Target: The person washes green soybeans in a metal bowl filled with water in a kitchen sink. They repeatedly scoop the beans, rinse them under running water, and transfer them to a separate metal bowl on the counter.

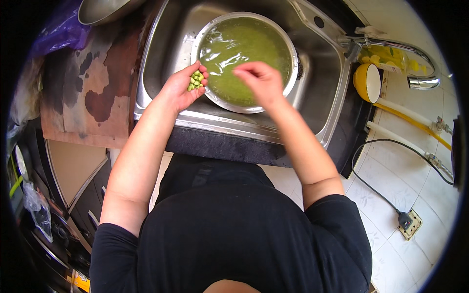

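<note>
At the far left we see a purple bag point(61, 31) bunched against a brown, dark-blotched board point(117, 63), with the rounded side of a metal pan point(110, 9) above it. Next comes the steel sink point(171, 41), set into a black table point(224, 144) whose near edge runs just in front of our body. A round metal basin point(246, 110) stands within the sink, filled with green, glinting water point(244, 39); we cannot tell what lies beneath its surface. Farther right a yellow bowl point(361, 83) with a pale inside leans on its side beneath the curved chrome tap point(424, 82). Past it, pipes point(415, 120) and a black plug point(405, 220) in a socket point(416, 225) line the white tiled wall point(391, 171).

Both our bare forearms reach forward over the table's edge. Our left hand point(180, 90) is at the basin's left rim, palm turned up and inward, its fingers curled around a small heap of green beans point(196, 81). Our right hand point(265, 84) hangs over the water, right of the basin's middle, wrist bent inward and fingertips bunched toward the left; it is blurred, and we cannot tell whether it pinches anything.
</note>
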The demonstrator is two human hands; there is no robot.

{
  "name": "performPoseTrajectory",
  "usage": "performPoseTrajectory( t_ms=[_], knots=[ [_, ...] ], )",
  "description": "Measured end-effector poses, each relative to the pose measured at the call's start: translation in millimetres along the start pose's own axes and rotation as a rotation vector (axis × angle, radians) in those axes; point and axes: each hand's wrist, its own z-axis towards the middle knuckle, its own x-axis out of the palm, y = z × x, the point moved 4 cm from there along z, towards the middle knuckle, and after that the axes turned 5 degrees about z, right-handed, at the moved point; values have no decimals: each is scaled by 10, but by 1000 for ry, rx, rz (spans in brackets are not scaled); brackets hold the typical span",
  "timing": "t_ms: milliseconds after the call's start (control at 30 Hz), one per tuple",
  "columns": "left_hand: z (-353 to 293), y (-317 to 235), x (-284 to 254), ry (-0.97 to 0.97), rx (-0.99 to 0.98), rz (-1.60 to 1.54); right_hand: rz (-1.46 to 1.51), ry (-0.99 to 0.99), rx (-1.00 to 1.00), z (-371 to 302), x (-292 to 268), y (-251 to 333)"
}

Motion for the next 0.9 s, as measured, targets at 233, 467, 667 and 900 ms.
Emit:
performPoseTrajectory(
  t_ms=[233,467,667,900],
  knots=[
    [-64,-9,69,-126,18,-89,-589,159,-382,-48,597,170],
    [-50,-39,13,-125,23,-136,-565,87,184,307,-569,-515],
    [-85,-60,76,-93,2,-125,-1266,448,-8,333,-1007,-726],
    [-65,-49,29,-82,22,-145,-1696,620,-80,305,-787,-903]
  ],
)
